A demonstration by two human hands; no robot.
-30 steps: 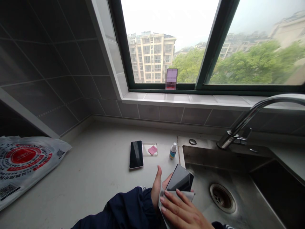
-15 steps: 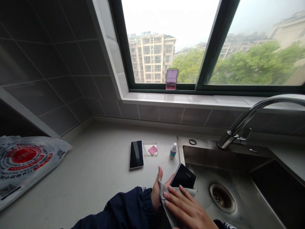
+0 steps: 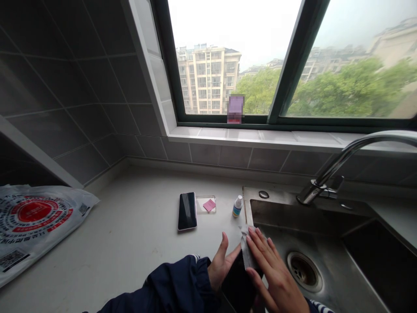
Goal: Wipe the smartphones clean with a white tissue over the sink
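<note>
A smartphone (image 3: 237, 284) with a dark screen rests tilted in my left hand (image 3: 219, 266), the thumb standing up clear of its edge and the other fingers mostly hidden beneath. Over its far end lies a thin grey cloth (image 3: 247, 256), which my right hand (image 3: 276, 276) presses flat with the fingers outstretched. Beyond my hands, a small white-capped bottle (image 3: 237, 207) with a blue and yellow label stands beside the sink. A second smartphone (image 3: 187, 211) lies face up on the counter, next to a clear phone case (image 3: 200, 205) with a pink square piece (image 3: 209, 205) on it.
On the right is a steel sink (image 3: 270, 213) with a drain (image 3: 304, 270) and a curved chrome faucet (image 3: 339, 158). A white plastic bag (image 3: 42, 221) with red print lies on the counter (image 3: 140, 230) at far left. Behind runs a window sill (image 3: 215, 134).
My right hand and the cloth have slid from the phone's near part up to its far end. The near part of the screen is now uncovered.
</note>
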